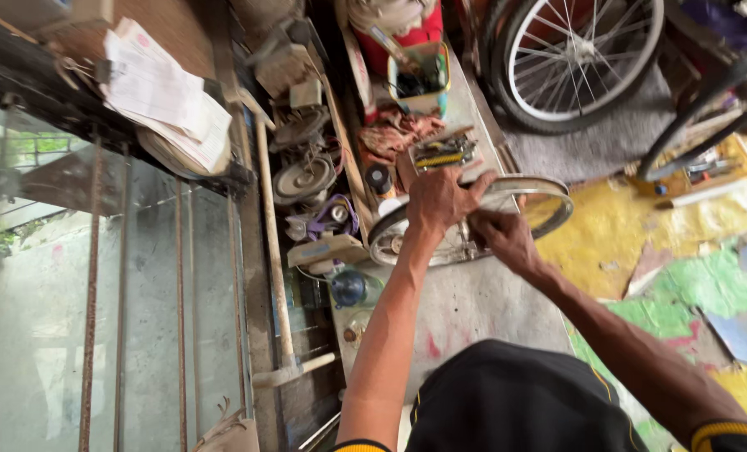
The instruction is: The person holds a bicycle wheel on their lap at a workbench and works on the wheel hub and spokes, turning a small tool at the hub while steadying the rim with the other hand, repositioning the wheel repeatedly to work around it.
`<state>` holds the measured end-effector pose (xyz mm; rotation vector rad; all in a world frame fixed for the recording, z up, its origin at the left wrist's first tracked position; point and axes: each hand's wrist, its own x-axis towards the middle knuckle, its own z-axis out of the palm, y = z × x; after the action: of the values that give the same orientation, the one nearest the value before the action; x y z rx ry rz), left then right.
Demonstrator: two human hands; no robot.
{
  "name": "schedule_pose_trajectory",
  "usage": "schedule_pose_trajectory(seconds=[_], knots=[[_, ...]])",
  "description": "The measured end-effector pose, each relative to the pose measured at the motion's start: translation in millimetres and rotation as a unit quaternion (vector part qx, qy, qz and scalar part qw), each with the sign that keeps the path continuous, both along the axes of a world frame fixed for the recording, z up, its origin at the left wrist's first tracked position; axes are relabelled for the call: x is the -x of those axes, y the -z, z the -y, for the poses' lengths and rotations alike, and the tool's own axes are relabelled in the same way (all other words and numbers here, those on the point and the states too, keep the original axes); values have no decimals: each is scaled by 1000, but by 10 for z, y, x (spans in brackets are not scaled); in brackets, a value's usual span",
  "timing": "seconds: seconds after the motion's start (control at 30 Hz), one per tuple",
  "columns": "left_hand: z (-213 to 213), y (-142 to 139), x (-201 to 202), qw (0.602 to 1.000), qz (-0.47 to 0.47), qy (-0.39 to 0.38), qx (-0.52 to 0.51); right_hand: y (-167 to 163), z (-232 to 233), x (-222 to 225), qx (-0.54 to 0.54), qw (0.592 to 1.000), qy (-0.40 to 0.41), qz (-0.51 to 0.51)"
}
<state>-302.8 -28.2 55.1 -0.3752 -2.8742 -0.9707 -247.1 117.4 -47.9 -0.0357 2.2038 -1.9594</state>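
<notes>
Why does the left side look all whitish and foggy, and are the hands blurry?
Head view: the glass pane at left catches pale daylight glare, washing it out; the left hand and right hand on the metal wheel rim look fairly sharp; the edges bend from wide-lens distortion.

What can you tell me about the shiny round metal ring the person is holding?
The metal rim is a bare silvery hoop, like a bicycle wheel's rim without a tyre. It lies nearly flat over the edge of the grey workbench, part of it out above the painted floor. The left hand presses on its top and the right hand grips its near edge. Its middle is hidden.
</notes>
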Motion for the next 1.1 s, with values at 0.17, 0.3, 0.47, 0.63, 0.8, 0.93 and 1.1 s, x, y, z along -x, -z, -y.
schedule_pose_trajectory(seconds=[0.17, 0.3, 0.47, 0.63, 0.8, 0.93, 1.1], knots=[[5, -92, 37, 999, 40, -6, -7, 60, 6, 16, 44, 999, -12, -25], [61, -90, 54, 997, 55, -27, 40, 112, 15, 8, 11, 998, -9, 58], [30, -10, 56, 994, 51, -26, 94, 85, 18, 54, 67, 997, -14, -32], [60, -39, 31, 999, 16, -26, 18, 2, 40, 3, -48, 998, -21, -29], [89, -24, 30, 999, 7, -22, 26, -23, 53, -43, -79, 996, -24, -32], [50, 22, 43, 999, 30, -10, 26, 61, 23, 35, -13, 999, -16, -50], [91, 9, 27, 999, 35, 3, 19, 288, 3, -8, -118, 990, -36, -61]])
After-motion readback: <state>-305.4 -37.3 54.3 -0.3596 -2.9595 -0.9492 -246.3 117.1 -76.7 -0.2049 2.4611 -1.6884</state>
